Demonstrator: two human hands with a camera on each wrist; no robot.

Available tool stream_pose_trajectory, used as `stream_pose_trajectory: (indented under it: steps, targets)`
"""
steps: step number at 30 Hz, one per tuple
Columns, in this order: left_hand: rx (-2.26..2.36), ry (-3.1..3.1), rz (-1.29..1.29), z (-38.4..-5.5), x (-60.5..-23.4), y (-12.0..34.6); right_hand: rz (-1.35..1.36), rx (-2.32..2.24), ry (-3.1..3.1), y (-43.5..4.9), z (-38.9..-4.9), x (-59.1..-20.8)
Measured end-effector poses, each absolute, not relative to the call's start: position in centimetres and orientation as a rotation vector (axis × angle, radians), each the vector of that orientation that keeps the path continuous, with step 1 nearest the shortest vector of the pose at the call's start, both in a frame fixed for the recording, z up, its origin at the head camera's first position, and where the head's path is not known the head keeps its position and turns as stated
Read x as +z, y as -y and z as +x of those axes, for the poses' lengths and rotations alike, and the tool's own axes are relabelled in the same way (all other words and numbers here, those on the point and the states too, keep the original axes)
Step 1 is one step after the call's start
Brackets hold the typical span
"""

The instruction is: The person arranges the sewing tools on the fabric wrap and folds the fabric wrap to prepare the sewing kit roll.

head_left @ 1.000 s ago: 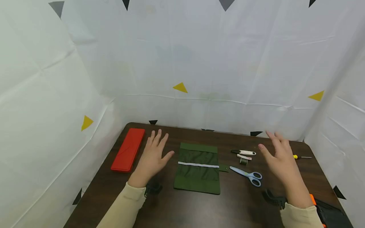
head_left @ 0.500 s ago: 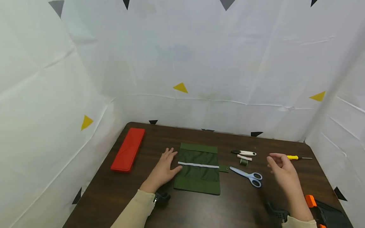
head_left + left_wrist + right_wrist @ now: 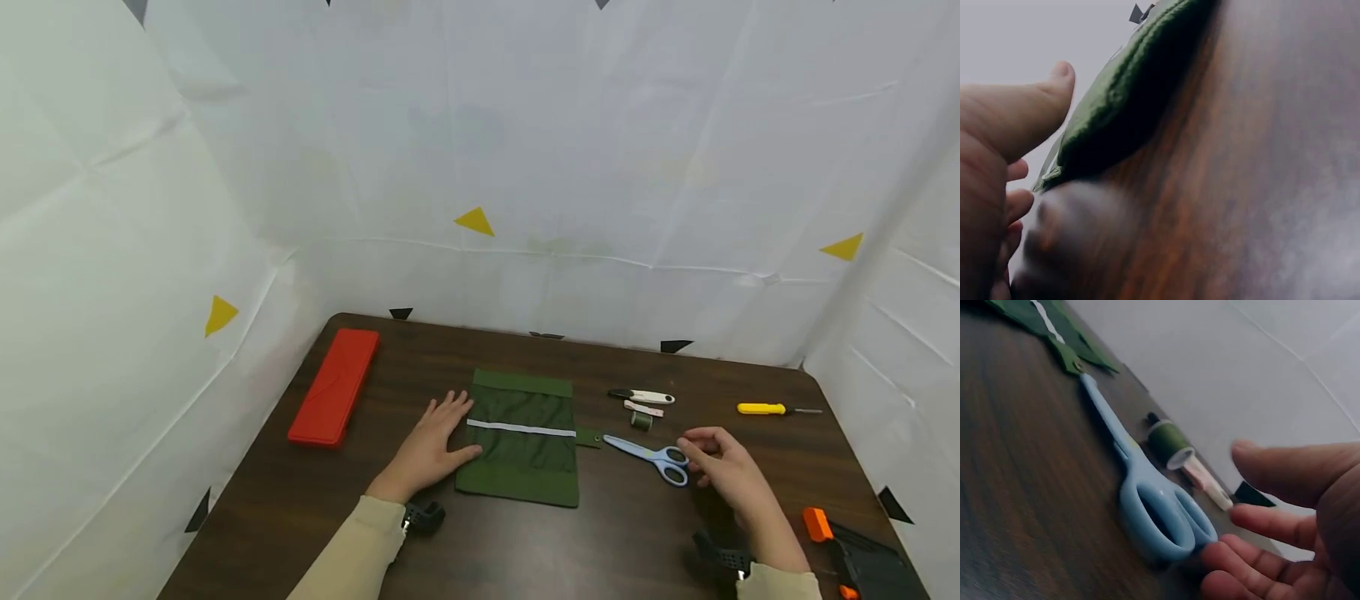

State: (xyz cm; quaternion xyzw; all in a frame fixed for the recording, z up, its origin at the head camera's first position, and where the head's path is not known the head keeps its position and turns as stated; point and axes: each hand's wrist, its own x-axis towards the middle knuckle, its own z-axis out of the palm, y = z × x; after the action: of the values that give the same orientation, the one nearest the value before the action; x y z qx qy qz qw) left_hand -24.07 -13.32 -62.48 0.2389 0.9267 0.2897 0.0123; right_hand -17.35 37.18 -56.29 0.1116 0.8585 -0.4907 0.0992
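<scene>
On a dark wood-look worktop [image 3: 525, 546] there's a green fabric pouch [image 3: 517, 490] spread out in the middle, white strip [image 3: 521, 427] running across it and a small tab [image 3: 588, 437] poking out on the right. Left hand [image 3: 429, 454] is at the pouch's left edge, fingers pretty much straight and thumb spread away from them; can't tell if the thumb actually meets the fabric.

Just right of the pouch you've got pale blue scissors [image 3: 643, 452], tip by the tab, handle loops off to the right. Right hand [image 3: 733, 479] is right at those loops, fingers a bit bent, thumb well apart from them. Fingertips look super close to the handle, but whether they touch it, can't say.

Behind the scissors: a spool of green thread [image 3: 641, 422], a little whitish-pink piece [image 3: 643, 409] and a white-and-black tool [image 3: 645, 397]. Yellow-handled screwdriver [image 3: 763, 409] sits further right, an orange-and-black item [image 3: 873, 562] near the front right, and a red case [image 3: 335, 387] way over left.
</scene>
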Motion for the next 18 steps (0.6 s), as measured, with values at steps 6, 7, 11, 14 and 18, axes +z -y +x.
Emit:
stream_pose_trajectory:
  steps: [6, 7, 11, 14, 18]
  targets:
    - [0.832, -2.9, 0.781, -24.0, -62.66, 13.2, 0.152, -1.327, -2.573, -37.49, -17.14, -56.97]
    - [0.814, -2.905, 0.781, -23.92, -62.66, 13.19, 0.117, -1.293, -2.594, -37.4, -17.11, -56.96]
    - [0.732, -2.936, 0.782, -23.76, -62.83, 13.16, 0.014, -1.184, -2.699, -36.96, -17.23, -57.0]
    - [0.704, -2.942, 0.802, -23.83, -62.7, 13.14, 0.012, -1.156, -2.74, -36.85, -17.4, -57.07]
    - [0.759, -2.917, 0.808, -23.98, -62.29, 13.03, 0.052, -1.146, -2.748, -37.15, -17.51, -57.19]
